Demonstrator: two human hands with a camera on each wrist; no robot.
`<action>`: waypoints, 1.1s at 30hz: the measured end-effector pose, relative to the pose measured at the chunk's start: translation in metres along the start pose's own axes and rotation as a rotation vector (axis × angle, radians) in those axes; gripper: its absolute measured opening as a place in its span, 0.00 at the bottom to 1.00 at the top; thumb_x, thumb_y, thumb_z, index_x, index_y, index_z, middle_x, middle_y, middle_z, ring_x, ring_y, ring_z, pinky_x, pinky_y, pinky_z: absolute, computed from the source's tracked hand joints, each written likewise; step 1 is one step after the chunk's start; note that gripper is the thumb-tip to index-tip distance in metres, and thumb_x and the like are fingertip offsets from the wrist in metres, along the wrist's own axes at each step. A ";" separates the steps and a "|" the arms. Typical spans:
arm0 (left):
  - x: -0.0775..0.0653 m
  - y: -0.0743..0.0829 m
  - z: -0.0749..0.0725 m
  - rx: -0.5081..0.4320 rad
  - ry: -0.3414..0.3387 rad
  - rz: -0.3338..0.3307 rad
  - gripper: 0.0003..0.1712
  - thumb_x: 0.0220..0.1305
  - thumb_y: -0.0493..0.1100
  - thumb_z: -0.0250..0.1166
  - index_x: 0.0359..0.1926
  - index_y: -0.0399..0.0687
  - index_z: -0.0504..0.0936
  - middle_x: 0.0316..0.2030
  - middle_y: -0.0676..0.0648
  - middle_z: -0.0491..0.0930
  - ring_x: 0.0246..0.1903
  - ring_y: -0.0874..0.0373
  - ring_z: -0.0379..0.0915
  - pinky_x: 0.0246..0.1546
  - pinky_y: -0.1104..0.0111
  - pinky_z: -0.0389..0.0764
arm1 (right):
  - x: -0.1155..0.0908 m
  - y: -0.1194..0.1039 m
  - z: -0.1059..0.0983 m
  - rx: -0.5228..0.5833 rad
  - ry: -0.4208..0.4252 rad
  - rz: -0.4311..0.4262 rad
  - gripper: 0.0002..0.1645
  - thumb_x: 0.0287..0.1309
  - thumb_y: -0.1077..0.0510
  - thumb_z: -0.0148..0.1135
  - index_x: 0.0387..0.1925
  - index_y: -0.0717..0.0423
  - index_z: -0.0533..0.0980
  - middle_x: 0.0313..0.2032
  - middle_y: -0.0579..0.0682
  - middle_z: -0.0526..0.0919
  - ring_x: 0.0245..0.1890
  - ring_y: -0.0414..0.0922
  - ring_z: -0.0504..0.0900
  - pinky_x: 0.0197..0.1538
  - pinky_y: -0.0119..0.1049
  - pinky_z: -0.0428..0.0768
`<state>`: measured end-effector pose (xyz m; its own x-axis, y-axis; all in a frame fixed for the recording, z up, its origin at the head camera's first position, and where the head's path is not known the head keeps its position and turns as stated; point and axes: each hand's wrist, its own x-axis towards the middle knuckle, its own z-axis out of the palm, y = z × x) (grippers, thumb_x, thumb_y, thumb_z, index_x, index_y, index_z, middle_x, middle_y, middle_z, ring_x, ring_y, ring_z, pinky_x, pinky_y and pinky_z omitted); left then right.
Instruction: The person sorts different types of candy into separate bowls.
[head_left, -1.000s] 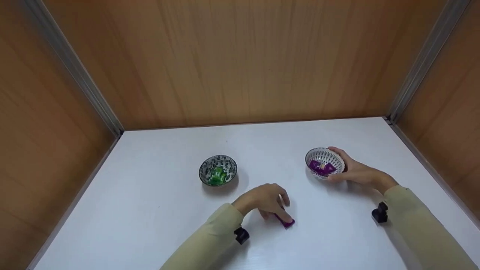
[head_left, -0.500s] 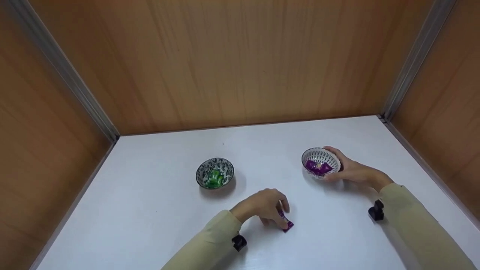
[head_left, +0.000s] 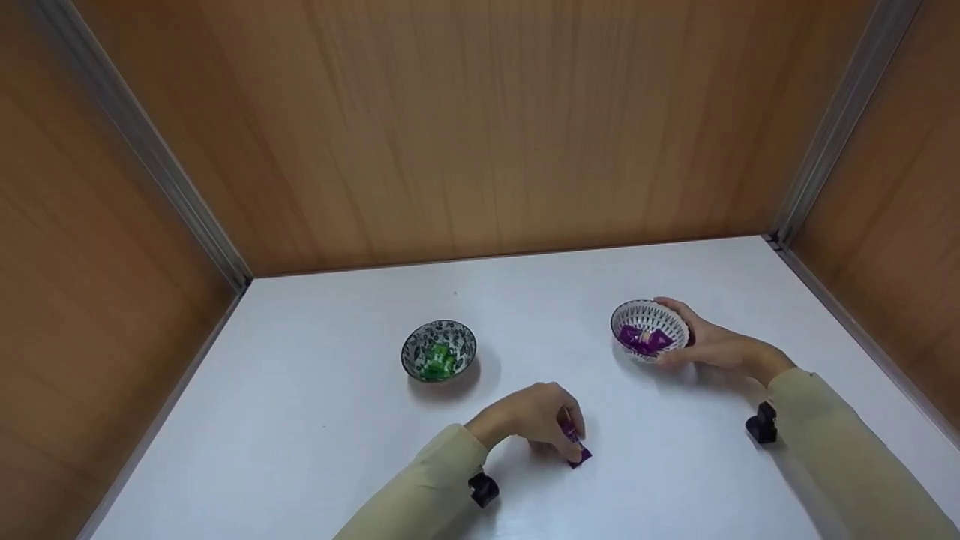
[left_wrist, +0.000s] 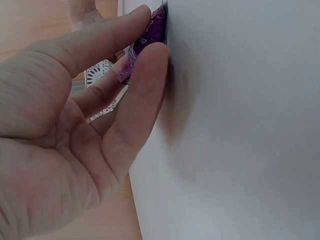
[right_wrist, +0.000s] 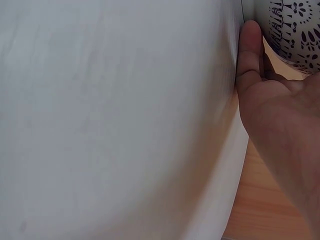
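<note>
My left hand [head_left: 541, 417] pinches a small purple-wrapped candy [left_wrist: 148, 37] between thumb and fingers, close over the white table. One end of its wrapper sticks out past the fingertips in the head view. At the right, my right hand [head_left: 705, 340] grips the side of a white bowl with a dark pattern [head_left: 637, 309]; several purple-wrapped candies [head_left: 646, 341] lie inside it. The right wrist view catches the patterned outer wall of this bowl [right_wrist: 300, 30], with the fingers beside it near the tabletop.
A black-and-white floral bowl [head_left: 421, 339] with green-wrapped candies [head_left: 439, 361] stands left of the middle. Wooden panels [head_left: 487, 135] enclose the white table [head_left: 315, 480] at the back and both sides. Black mounts [head_left: 484, 489] sit at both wrists.
My left fingers have closed on the purple candy, and its wrapper has shifted slightly in the grip. The right hand stays on its bowl; the head view shifts a little.
</note>
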<state>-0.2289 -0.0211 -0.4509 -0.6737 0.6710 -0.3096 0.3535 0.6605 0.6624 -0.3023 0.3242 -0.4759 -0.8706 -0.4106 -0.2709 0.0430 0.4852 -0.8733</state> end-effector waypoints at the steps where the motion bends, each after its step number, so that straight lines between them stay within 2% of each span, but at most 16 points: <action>1: 0.001 0.001 0.000 -0.004 -0.001 0.002 0.11 0.49 0.45 0.83 0.31 0.54 0.88 0.27 0.57 0.81 0.26 0.65 0.73 0.26 0.73 0.74 | 0.000 0.000 0.000 -0.001 0.003 0.001 0.66 0.56 0.46 0.76 0.80 0.33 0.37 0.77 0.58 0.46 0.76 0.63 0.45 0.71 0.71 0.46; 9: 0.001 0.003 -0.003 -0.110 -0.017 0.001 0.12 0.50 0.42 0.82 0.28 0.53 0.84 0.26 0.55 0.81 0.20 0.63 0.76 0.21 0.71 0.78 | 0.001 -0.004 -0.001 -0.003 0.010 0.005 0.67 0.55 0.45 0.76 0.80 0.33 0.37 0.78 0.59 0.44 0.76 0.64 0.45 0.71 0.71 0.46; 15: 0.003 0.002 -0.004 -0.204 -0.009 0.011 0.12 0.52 0.41 0.81 0.30 0.50 0.83 0.26 0.53 0.82 0.20 0.62 0.77 0.21 0.71 0.79 | 0.000 -0.005 0.000 -0.012 0.007 0.004 0.67 0.56 0.46 0.75 0.80 0.34 0.36 0.78 0.60 0.44 0.76 0.65 0.44 0.70 0.73 0.45; 22: 0.006 0.003 -0.004 -0.315 -0.018 -0.002 0.11 0.54 0.36 0.79 0.35 0.47 0.84 0.30 0.50 0.84 0.23 0.58 0.83 0.25 0.66 0.85 | 0.000 0.000 0.002 -0.012 0.018 0.032 0.67 0.55 0.44 0.76 0.80 0.31 0.37 0.78 0.57 0.44 0.76 0.63 0.45 0.70 0.73 0.45; 28: 0.009 0.005 -0.007 -0.386 -0.042 -0.001 0.10 0.57 0.34 0.76 0.40 0.43 0.86 0.32 0.49 0.83 0.27 0.56 0.85 0.29 0.65 0.87 | 0.001 0.002 0.003 -0.023 0.004 0.032 0.68 0.55 0.43 0.76 0.80 0.31 0.36 0.78 0.59 0.43 0.76 0.64 0.43 0.70 0.72 0.44; 33: 0.022 0.011 -0.012 -0.424 -0.027 0.035 0.12 0.64 0.36 0.72 0.48 0.38 0.86 0.33 0.49 0.84 0.31 0.56 0.84 0.34 0.66 0.86 | -0.001 0.000 0.001 -0.032 0.014 0.031 0.68 0.56 0.43 0.75 0.80 0.32 0.36 0.78 0.59 0.43 0.76 0.65 0.43 0.70 0.73 0.44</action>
<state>-0.2481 -0.0031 -0.4420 -0.6466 0.7030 -0.2962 0.0737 0.4440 0.8930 -0.3009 0.3241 -0.4760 -0.8758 -0.3843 -0.2922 0.0546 0.5225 -0.8509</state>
